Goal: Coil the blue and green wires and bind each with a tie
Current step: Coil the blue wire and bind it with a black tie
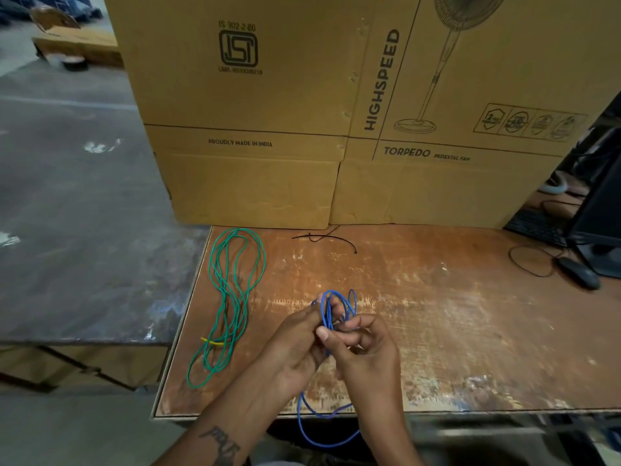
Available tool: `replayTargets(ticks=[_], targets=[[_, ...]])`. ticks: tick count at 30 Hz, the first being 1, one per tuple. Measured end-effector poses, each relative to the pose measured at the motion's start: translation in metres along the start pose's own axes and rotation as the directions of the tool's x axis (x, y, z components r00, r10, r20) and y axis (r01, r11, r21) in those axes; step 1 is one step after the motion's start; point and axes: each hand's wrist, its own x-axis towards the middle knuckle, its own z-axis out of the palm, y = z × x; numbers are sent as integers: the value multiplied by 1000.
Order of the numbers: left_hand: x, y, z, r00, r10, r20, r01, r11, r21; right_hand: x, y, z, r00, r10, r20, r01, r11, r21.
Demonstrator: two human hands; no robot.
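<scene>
A blue wire [327,307] is looped into a small coil above the worn wooden table [453,314]. My left hand [295,344] grips the coil from the left. My right hand [363,351] pinches the strands at the coil's lower part. Loose blue loops hang below my hands, past the table's front edge. A green wire [232,297] lies in long loose loops on the table's left side, with a short yellow piece [211,342] across it. Two black ties [322,237] lie near the back of the table.
Large cardboard fan boxes [336,112] stand along the back of the table. At the right are a black mouse [578,272] with its cable, a keyboard [537,227] and a monitor [601,210]. Grey floor lies to the left of the table's edge.
</scene>
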Motion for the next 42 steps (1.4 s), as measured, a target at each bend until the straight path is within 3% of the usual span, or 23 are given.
replayTargets(ticks=[6,10,12,14,19,21,23,25,27,30,32,34,36,37,39,42], targets=[[1,5,1,1000,18,25,-16,998,-58,10,11,-17,966,251,61,-257,956,143],[1,12,5,997,55,46,-53,998,-27,18,29,-26,982,171,80,-168,985,-39],[3,16,6,995,85,46,-85,996,-16,17,35,-33,979,91,183,-72,992,-107],[6,25,4,992,120,49,-116,991,-71,14,38,-43,932,52,359,-41,998,-38],[12,56,-4,983,150,106,-132,978,-163,16,56,-80,822,144,552,-143,989,-45],[15,59,-5,981,139,133,-116,979,-165,21,70,-94,776,232,587,-359,927,109],[17,54,-5,979,124,160,-97,982,-163,28,80,-102,689,212,693,-564,757,330],[18,48,-5,975,100,200,-65,982,-175,40,77,-104,674,151,724,-625,638,449],[16,48,-3,966,94,242,-48,980,-191,52,73,-105,670,166,723,-654,593,470],[10,61,-5,958,115,263,-60,976,-209,64,65,-112,587,193,787,-728,552,407],[7,75,-9,956,127,263,-72,975,-209,68,53,-120,608,280,743,-680,668,304],[5,85,-12,957,176,231,-143,978,-151,70,35,-121,698,344,628,-502,860,86],[9,82,-13,951,276,143,-279,960,4,73,15,-112,809,361,464,-373,925,-69],[11,75,-11,939,325,110,-336,936,102,77,8,-106,852,385,355,-393,918,-52],[12,52,-4,908,394,140,-418,861,291,86,-4,-93,864,457,212,-491,857,155],[7,17,7,870,387,307,-493,644,585,99,-20,-69,828,530,183,-557,736,384]])
